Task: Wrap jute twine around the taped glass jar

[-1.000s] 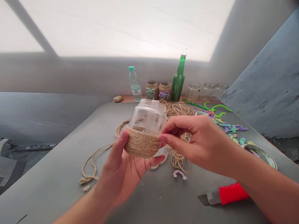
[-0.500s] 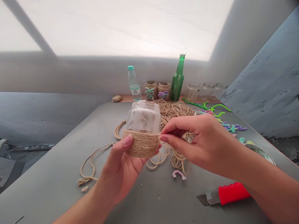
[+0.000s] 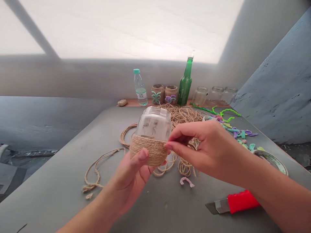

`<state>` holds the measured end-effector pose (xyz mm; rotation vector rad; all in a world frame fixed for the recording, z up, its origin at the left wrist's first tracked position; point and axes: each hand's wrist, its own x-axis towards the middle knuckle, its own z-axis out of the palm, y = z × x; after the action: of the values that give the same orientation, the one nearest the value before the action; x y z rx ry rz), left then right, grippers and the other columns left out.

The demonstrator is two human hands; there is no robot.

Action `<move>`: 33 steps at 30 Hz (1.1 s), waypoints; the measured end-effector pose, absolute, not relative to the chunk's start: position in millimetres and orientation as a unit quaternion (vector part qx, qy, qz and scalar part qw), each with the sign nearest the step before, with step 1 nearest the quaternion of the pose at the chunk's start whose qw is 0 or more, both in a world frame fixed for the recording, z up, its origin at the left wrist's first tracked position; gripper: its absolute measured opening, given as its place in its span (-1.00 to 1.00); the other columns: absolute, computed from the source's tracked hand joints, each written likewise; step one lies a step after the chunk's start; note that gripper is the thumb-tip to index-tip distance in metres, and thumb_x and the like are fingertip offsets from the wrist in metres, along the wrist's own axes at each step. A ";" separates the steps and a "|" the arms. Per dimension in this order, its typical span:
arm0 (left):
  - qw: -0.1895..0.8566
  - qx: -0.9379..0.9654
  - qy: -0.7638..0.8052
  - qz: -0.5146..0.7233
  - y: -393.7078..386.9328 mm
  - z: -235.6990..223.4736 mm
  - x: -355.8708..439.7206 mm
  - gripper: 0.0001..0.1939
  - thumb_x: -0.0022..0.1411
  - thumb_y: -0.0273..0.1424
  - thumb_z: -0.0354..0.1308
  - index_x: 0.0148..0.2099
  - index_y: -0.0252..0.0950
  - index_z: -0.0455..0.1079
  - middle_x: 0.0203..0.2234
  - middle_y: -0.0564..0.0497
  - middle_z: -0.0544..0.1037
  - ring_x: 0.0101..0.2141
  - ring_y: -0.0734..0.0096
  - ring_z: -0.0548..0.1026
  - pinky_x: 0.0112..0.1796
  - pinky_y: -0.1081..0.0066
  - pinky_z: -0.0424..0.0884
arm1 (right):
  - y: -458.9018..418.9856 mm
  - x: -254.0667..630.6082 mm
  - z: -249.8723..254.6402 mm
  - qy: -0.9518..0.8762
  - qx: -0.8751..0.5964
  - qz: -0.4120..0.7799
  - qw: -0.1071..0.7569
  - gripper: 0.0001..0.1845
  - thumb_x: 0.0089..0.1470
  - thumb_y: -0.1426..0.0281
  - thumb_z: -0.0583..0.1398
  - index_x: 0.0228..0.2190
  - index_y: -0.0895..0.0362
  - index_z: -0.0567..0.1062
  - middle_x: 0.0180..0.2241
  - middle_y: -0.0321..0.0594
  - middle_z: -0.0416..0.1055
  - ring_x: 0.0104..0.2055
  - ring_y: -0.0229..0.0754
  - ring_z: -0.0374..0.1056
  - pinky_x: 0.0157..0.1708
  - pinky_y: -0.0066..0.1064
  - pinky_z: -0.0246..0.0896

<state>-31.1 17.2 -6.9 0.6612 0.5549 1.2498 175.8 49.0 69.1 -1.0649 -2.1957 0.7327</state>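
A clear glass jar [image 3: 155, 124], its lower half wrapped in rows of jute twine [image 3: 148, 149], is tilted in my left hand [image 3: 132, 176]. The left thumb presses on the wrapped front, and the other fingers go behind and under the jar. My right hand [image 3: 204, 145] pinches the twine at the jar's right side, level with the top row, between thumb and forefinger. A tangled heap of loose jute twine [image 3: 187, 115] lies on the table behind the jar, with loops running down beneath my hands.
A red utility knife [image 3: 243, 201] with its blade out lies at front right, near a roll of tape [image 3: 283, 166]. Along the back stand a water bottle [image 3: 141, 94], two twine-wrapped jars [image 3: 157, 95], a green bottle [image 3: 185, 85] and glass jars [image 3: 200, 96]. Pipe-cleaner pieces [image 3: 243, 133] lie right.
The jar has turned and tilted in my left hand, shifting slightly right. My left thumb has slid lower along the wrapped twine. My right hand keeps its pinch at the jar's side.
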 end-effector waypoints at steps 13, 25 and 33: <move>0.739 0.230 0.259 0.577 21.8 6.7 -32.7 -0.52 0.18 -0.19 0.38 0.13 -0.19 0.55 -0.08 -0.18 0.76 -0.19 0.03 0.73 -0.19 0.20 0.71 | 49.7 179.9 73.5 -0.847 -0.382 0.238 0.284 -0.83 0.31 0.45 0.27 -0.32 0.09 0.66 -0.52 -0.43 0.46 -0.52 -0.36 0.23 -0.56 -0.49 0.09; 0.715 0.296 0.270 0.572 20.8 -5.5 -30.0 -0.66 0.34 -0.32 0.32 0.15 -0.14 0.55 0.04 -0.05 0.72 0.00 0.19 0.65 -0.04 0.25 0.68 | 48.6 178.1 72.0 -0.844 -0.384 0.246 0.283 -0.80 0.34 0.41 0.26 -0.35 0.10 0.65 -0.56 -0.45 0.41 -0.56 -0.39 0.19 -0.58 -0.50 0.06; 0.723 0.260 0.284 0.574 21.1 8.4 -33.8 -0.57 0.27 -0.19 0.31 0.14 -0.21 0.52 -0.14 -0.10 0.76 -0.26 0.18 0.72 -0.20 0.29 0.71 | 50.3 180.2 74.4 -0.849 -0.382 0.243 0.271 -0.82 0.32 0.47 0.26 -0.32 0.09 0.66 -0.54 -0.44 0.46 -0.54 -0.37 0.21 -0.56 -0.49 0.07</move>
<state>-33.8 21.1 8.4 0.5744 0.6274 1.2668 180.2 50.3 74.4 -1.0288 -2.2877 0.6533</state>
